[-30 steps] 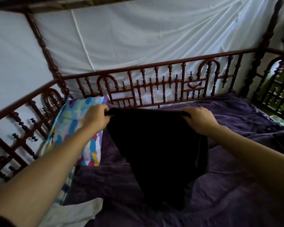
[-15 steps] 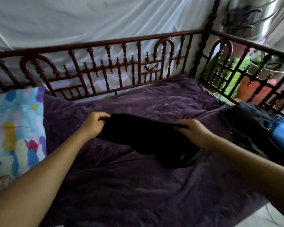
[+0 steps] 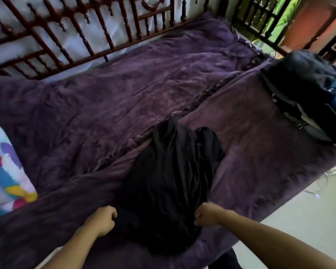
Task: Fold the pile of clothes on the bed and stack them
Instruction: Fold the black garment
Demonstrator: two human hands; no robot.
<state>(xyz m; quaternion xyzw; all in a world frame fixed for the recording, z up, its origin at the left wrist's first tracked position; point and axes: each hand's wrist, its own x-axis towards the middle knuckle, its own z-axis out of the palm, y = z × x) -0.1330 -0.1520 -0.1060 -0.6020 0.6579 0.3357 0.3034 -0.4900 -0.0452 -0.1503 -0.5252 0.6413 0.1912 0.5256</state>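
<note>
A black garment [image 3: 169, 183] lies spread lengthwise on the purple bedspread [image 3: 105, 113], its far end bunched and wrinkled. My left hand [image 3: 102, 220] grips the garment's near left edge with curled fingers. My right hand [image 3: 207, 214] grips the near right edge the same way. Both hands sit low, close to the bed's front edge. A dark pile of clothes [image 3: 306, 94] with a blue piece beside it rests at the bed's right end.
A carved red-brown wooden railing [image 3: 81, 35] runs along the far side and right end of the bed. A multicoloured pillow [image 3: 4, 171] lies at the left. Pale floor [image 3: 308, 206] shows past the bed's right corner.
The garment was held up in the air, then lowered; it now lies on the bedspread. My hands pulled back toward the front edge, and the view tilted down and right.
</note>
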